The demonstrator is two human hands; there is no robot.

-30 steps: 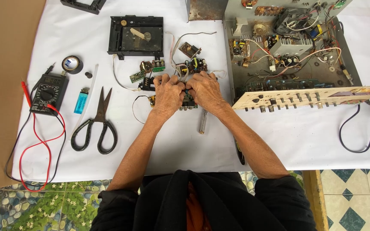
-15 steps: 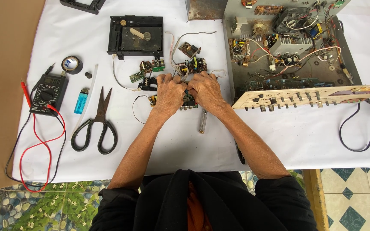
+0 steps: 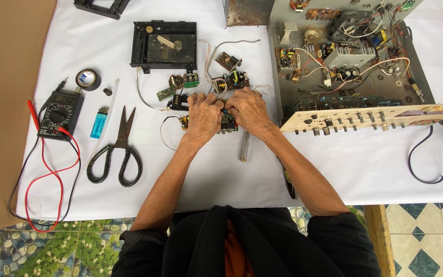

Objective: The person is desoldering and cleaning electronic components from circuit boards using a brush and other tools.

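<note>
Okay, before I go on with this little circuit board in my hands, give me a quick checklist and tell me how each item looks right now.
1. Both hands on the work: left hand and right hand meet over the small circuit board. Ok.
2. Board supported: it sits low over the white sheet, but whether it rests flat is hidden. Cannot tell.
3. Screwdriver within reach: lies just below the right hand. Ok.
4. Multimeter ready: at the left, red and black leads attached. Ok.
5. Scissors out of the way: lying left of the left forearm, blades pointing away from the person. Ok.
6. Wires from board free of tangles: covered by the fingers. Cannot tell.
</note>
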